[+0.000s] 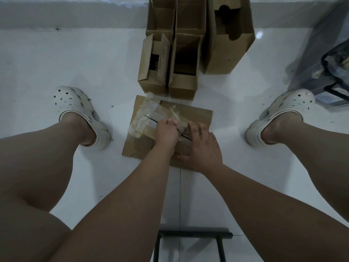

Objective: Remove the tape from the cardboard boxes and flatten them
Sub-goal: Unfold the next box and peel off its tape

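Closest in, right at the bottom edge, there's a black metal frame (188, 234), some kind of stool or rack, standing on the white tiled floor (75, 63). Both forearms reach out over it, between the knees.

The hands meet on the taped box (196, 114), which lies low on the floor between the feet. The left hand (166, 132) has its fingers curled down into the torn seam on top and grips the box there; can't tell if it's got tape or just cardboard edge. The right hand (203, 148) is spread flat, fingers apart, pressing on the box top just beside the left one. There's a messy patch of yellowish clear tape (145, 114) still stuck over the far left part of the top.

White clogs (75, 108) on both feet, well apart either side of the box.

Just past it, two small open boxes (153, 67) stand side by side, touching. Behind those are more open ones, and a large box (230, 50) with a cutout handle to the right, all running back to the grey wall (75, 14). Off to the far right there's a dark bag (330, 69).
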The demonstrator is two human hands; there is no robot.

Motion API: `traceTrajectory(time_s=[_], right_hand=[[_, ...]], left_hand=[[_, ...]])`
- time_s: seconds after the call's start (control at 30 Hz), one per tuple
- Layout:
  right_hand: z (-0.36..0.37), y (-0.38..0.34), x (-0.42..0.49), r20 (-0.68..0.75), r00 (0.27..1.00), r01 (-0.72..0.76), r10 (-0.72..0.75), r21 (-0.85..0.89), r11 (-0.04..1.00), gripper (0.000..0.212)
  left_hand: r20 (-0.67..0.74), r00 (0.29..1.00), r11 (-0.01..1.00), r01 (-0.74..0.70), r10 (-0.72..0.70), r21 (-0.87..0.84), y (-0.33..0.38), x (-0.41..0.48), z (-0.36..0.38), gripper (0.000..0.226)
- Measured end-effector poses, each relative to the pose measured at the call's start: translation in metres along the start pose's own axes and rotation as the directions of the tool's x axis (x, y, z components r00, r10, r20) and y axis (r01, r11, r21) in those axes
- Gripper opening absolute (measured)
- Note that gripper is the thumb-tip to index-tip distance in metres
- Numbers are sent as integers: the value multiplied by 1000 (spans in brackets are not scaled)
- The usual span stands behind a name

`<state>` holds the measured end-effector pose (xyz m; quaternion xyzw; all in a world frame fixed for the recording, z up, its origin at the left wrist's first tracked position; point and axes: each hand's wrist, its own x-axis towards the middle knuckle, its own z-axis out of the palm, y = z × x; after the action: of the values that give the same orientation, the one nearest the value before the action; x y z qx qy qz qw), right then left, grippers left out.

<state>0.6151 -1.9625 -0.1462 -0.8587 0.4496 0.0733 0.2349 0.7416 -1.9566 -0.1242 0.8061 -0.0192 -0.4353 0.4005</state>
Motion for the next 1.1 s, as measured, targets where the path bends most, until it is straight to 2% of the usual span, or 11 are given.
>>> traceTrajectory(time_s=[0.1, 0.23, 0.37, 0.5, 0.53, 0.6, 0.67, 0.73, 0.8, 0.87, 1.1], right_hand=[[3, 2, -2, 34, 999, -15, 16, -52, 999, 107], [6, 2, 2, 72, 995, -56, 63, -97, 994, 113], [5, -2, 5, 118, 985, -119, 127, -69, 990, 117], [5, -10, 8, 142, 982, -116, 124, -61, 991, 110], [7, -12, 7, 131, 985, -105, 116, -90, 990, 105], [12, -13, 0, 102, 991, -68, 85, -158, 985, 98], [16, -13, -7, 90, 996, 19, 2, -235, 972, 94], [19, -13, -10, 91, 992, 109, -87, -267, 958, 84], [20, -15, -7, 90, 990, 126, -108, -226, 966, 77], [20, -16, -5, 105, 989, 128, -107, -215, 968, 77], [16, -12, -3, 137, 986, 127, -96, -240, 963, 80]], left_hand=[[5, 995, 990, 95, -95, -108, 3, -4, -1, 32], [-21, 962, 916, 253, -273, -312, 15, -3, -7, 27], [14, 969, 913, 237, -246, -333, 18, -5, -13, 22], [11, 995, 931, 101, -103, -350, 7, -14, -15, 13], [9, 999, 955, 32, -31, -294, 3, -17, -15, 18], [40, 986, 985, -158, 161, -62, -5, -25, -14, 34], [78, 948, 927, -318, 309, 197, -15, -27, -12, 51], [-4, 926, 845, -342, 377, 412, -25, -24, -12, 47], [-153, 917, 852, -267, 368, 450, -26, -20, -15, 33], [-212, 905, 859, -244, 368, 450, -25, -16, -18, 27], [-135, 920, 819, -252, 368, 515, -18, -10, -20, 46]])
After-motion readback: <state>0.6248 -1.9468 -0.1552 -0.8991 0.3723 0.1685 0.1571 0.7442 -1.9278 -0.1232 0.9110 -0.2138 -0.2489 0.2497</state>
